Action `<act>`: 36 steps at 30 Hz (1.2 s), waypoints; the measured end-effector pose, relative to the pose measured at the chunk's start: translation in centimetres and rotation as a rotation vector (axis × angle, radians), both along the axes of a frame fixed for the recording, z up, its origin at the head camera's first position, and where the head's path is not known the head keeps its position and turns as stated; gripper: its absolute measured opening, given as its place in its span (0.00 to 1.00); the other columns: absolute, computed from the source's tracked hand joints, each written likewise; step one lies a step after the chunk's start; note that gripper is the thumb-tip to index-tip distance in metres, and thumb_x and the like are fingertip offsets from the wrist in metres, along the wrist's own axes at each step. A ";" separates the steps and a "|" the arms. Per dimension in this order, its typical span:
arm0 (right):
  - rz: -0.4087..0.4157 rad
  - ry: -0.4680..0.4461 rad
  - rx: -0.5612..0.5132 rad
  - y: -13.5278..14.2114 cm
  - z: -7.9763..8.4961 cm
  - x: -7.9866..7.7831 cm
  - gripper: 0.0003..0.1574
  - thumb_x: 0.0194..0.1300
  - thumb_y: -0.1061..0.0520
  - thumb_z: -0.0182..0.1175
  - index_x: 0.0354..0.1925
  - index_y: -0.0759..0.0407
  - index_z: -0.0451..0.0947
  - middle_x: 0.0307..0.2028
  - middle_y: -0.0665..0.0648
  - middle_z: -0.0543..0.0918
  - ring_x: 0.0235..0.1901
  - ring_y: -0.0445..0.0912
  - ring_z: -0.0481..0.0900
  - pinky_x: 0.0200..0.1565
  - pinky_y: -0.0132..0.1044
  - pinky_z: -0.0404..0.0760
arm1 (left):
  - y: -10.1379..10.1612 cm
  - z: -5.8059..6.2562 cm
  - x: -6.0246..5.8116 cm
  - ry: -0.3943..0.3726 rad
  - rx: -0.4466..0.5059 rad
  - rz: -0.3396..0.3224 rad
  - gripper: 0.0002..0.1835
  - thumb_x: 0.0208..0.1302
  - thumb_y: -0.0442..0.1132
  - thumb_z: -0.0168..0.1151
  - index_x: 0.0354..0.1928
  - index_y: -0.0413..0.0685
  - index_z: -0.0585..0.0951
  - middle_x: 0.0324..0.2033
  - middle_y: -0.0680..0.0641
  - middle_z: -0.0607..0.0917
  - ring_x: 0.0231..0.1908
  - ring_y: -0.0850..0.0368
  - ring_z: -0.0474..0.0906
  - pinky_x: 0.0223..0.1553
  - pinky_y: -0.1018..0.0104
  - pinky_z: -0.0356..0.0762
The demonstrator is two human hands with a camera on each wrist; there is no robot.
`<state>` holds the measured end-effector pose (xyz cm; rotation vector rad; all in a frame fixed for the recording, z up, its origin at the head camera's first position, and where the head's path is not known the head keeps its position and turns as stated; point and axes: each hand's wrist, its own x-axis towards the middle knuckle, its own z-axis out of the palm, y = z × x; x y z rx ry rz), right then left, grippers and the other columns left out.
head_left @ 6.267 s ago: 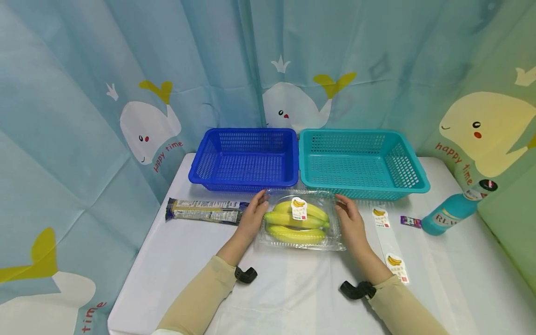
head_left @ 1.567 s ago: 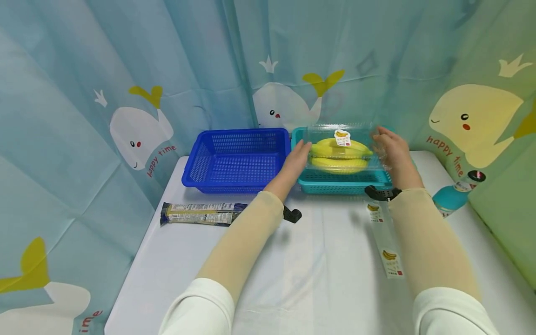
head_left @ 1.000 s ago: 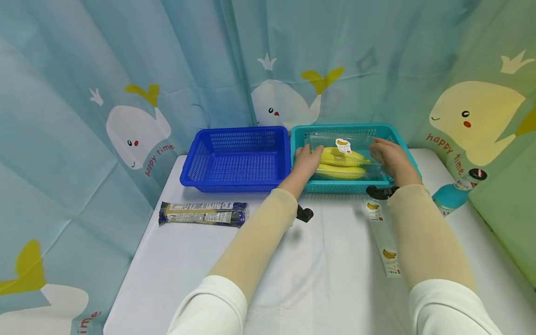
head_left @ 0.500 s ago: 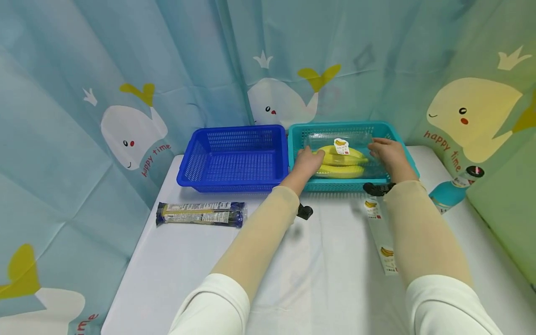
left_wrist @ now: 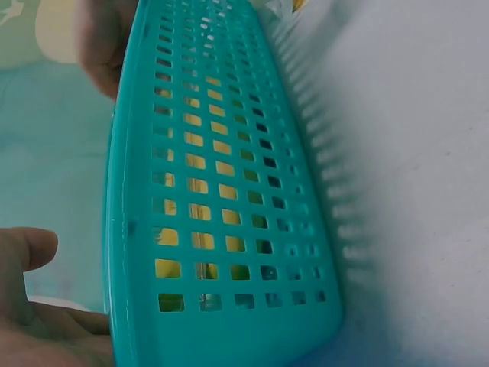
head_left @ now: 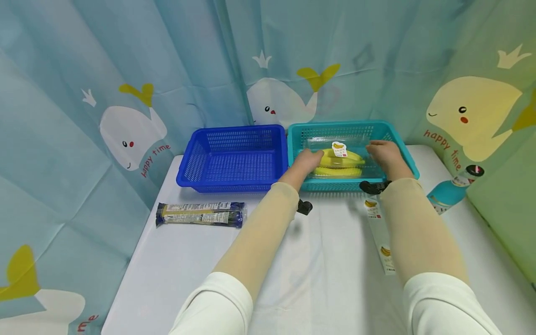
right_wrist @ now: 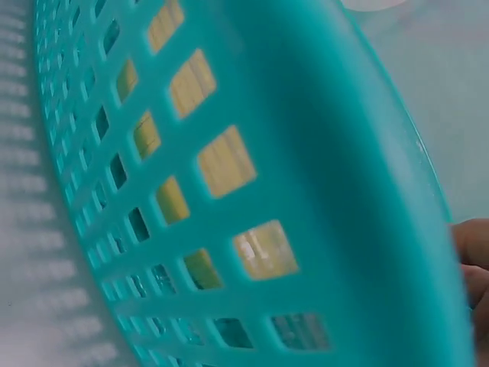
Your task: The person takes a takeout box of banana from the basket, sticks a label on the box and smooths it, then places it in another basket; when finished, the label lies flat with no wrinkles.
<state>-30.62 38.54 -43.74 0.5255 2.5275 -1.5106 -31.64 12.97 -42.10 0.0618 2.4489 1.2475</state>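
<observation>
A clear plastic clamshell box of bananas (head_left: 341, 160), with a banana label (head_left: 339, 149) on its lid, lies inside the turquoise basket (head_left: 343, 186). My left hand (head_left: 307, 163) holds the box's left end, thumb toward the lid. At the opposite end, my right hand (head_left: 387, 156) grips the edge with bent fingers. In the left wrist view, the left hand (left_wrist: 38, 329) reaches behind the basket rim, its fingertips hidden. Yellow shows through the basket holes in both wrist views. Only part of the right hand (right_wrist: 475, 271) shows beyond the rim in the right wrist view.
A blue basket (head_left: 234, 183) stands left of the turquoise one. A long plastic-wrapped packet (head_left: 201, 214) lies at the table's left. Beside the right forearm are a strip of banana labels (head_left: 380, 232) and a tilted turquoise bottle (head_left: 450, 190). A printed curtain (head_left: 201, 70) hangs behind.
Both hands have carried the banana box from the table's middle back and right, down into the turquoise basket. Over the last half second box and hands have shifted slightly nearer.
</observation>
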 end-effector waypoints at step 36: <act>0.321 0.311 0.553 -7.4 5.0 5.0 0.38 0.77 0.47 0.44 0.76 0.63 0.52 0.78 0.69 0.44 0.74 0.71 0.45 0.68 0.72 0.51 | -8.2 2.4 2.0 0.460 -0.584 -0.373 0.37 0.74 0.65 0.39 0.79 0.63 0.49 0.80 0.50 0.43 0.79 0.44 0.36 0.77 0.41 0.39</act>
